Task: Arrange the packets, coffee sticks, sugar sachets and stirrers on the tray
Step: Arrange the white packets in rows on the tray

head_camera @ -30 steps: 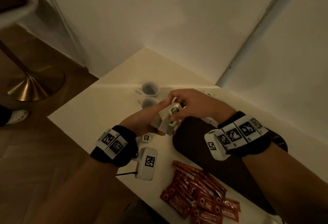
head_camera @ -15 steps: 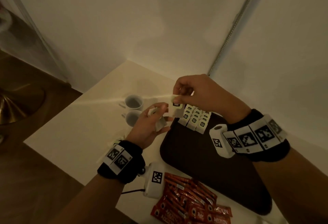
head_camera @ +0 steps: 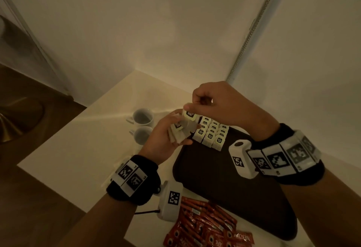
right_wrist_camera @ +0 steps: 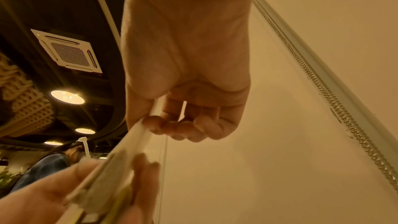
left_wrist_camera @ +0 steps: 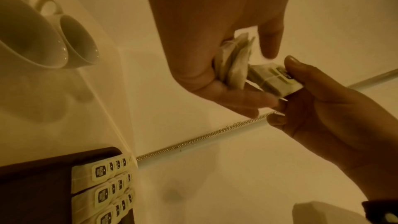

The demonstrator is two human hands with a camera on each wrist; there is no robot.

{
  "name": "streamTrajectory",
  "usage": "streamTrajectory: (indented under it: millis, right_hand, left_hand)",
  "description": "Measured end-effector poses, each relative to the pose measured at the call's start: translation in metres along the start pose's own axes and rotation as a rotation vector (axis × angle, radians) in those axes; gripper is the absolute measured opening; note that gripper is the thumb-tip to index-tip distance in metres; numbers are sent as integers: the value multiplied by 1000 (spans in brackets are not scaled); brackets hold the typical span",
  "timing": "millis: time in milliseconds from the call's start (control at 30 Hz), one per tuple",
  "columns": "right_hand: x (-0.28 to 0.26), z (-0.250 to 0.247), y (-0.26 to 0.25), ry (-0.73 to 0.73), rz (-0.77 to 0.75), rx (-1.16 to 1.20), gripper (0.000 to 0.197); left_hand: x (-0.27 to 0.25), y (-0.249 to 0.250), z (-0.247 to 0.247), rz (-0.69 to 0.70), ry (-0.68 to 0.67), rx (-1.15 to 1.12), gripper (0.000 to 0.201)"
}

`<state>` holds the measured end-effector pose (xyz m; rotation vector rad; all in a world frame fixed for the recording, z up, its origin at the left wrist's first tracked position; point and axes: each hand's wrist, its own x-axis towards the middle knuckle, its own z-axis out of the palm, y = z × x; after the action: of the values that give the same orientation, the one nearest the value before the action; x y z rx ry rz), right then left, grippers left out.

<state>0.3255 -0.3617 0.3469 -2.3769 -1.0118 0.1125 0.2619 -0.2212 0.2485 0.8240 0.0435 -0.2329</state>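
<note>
Dim warm light. Beyond the fingers, plain white walls (head_camera: 136,31) meet in a corner behind the white table (head_camera: 68,149); wooden floor (head_camera: 29,198) lies left.

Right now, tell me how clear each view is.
Head view: dim, warm, fairly sharp; tea packets on the tray readable. Left wrist view: orange cast, left hand slightly soft. Right wrist view: near left hand and its packets blurred, right hand sharper.
</note>
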Motion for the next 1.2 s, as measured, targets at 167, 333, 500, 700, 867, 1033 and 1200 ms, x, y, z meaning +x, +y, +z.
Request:
streamTrajectory:
  millis: [167, 333, 500, 700, 867, 1033, 1200]
  right_hand:
    - [-2, -2, 5, -61, 64, 49, 45]
    - [-5, -3, 3, -15, 140, 100, 46]
    - [-9, -6, 12, -6, 182, 236, 10]
    - [-18, -1, 9, 66, 205, 236, 16]
    - [-29, 6, 11, 221, 150, 300, 26]
    - [-36, 15, 7, 227, 113, 205, 52]
    - [-36, 12, 5, 375, 68, 141, 42]
  left_hand:
    - [1, -2, 6, 39, -49, 149, 32]
    - [2, -5, 10, 88, 23, 179, 10]
    - [6, -6, 9, 153, 83, 201, 13]
    - [7, -5, 13, 209, 125, 182, 4]
    - [9, -2, 15, 299, 188, 225, 9]
    - [10, -2, 16, 382, 226, 344, 20]
    - [9, -4, 17, 405, 246, 372, 17]
